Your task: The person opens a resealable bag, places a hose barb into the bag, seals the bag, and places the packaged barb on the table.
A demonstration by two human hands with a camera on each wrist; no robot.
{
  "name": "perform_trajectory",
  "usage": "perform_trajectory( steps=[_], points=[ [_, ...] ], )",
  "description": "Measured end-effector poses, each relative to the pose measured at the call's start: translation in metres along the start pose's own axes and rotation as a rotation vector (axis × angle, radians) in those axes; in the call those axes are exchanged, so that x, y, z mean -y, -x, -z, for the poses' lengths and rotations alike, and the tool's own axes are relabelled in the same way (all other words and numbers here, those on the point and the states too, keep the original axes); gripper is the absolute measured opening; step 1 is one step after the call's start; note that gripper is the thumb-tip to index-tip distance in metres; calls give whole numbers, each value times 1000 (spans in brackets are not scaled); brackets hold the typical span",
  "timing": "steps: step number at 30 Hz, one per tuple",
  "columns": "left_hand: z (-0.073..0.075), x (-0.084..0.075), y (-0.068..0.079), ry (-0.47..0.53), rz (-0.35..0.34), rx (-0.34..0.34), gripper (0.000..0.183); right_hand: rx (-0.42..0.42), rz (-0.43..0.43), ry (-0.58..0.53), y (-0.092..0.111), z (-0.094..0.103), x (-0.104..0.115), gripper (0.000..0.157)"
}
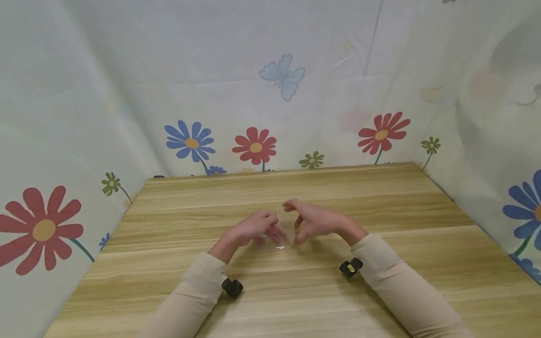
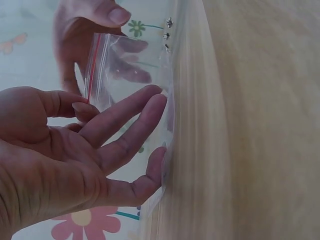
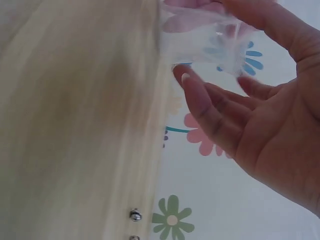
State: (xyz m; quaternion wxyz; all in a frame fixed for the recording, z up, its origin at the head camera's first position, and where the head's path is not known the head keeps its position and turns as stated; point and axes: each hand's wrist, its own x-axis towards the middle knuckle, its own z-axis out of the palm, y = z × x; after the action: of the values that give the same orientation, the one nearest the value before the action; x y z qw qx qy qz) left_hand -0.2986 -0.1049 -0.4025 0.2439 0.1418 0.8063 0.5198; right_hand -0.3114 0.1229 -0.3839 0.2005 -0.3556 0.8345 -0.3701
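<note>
My left hand (image 1: pixel 259 226) pinches a clear zip bag (image 2: pixel 107 75) between thumb and index finger, at the end with the red strip. Its other fingers (image 2: pixel 132 127) reach out loosely toward the tabletop. In the left wrist view the bag stands upright. My right hand (image 1: pixel 319 220) is just to the right of the bag, fingers spread and bent, with nothing seen in its grasp. Its thumb (image 3: pixel 270 20) passes close to the bag; whether they touch I cannot tell. Clear plastic (image 1: pixel 281 245) shows on the table beneath the hands.
Several small shiny metal pieces, one a rounded metal piece (image 3: pixel 135 215), lie on the wood-grain table (image 1: pixel 296 291). A white cloth (image 1: pixel 203 70) printed with flowers borders the table at the back and both sides.
</note>
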Motion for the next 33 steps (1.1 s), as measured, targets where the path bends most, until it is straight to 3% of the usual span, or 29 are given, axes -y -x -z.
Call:
perform_trajectory(
  steps=[3, 5, 9, 23, 29, 33],
  points=[
    [0, 0, 0, -16, 2, -2, 29, 32, 17, -20, -2, -4, -2, 122],
    [0, 0, 0, -30, 3, -1, 29, 61, 28, -23, -3, -7, -4, 127],
    [-1, 0, -1, -46, 6, 4, 28, 90, 55, -9, -7, -12, -6, 127],
    [-1, -1, -1, -35, 13, -17, 26, 48, 30, 40, -7, -14, 1, 127],
    [1, -2, -1, -47, 0, -3, 36, 49, 21, 64, -6, -14, 2, 123],
    [1, -1, 0, -12, 8, -31, 39, 51, 24, 73, -6, -13, 1, 119]
  ],
)
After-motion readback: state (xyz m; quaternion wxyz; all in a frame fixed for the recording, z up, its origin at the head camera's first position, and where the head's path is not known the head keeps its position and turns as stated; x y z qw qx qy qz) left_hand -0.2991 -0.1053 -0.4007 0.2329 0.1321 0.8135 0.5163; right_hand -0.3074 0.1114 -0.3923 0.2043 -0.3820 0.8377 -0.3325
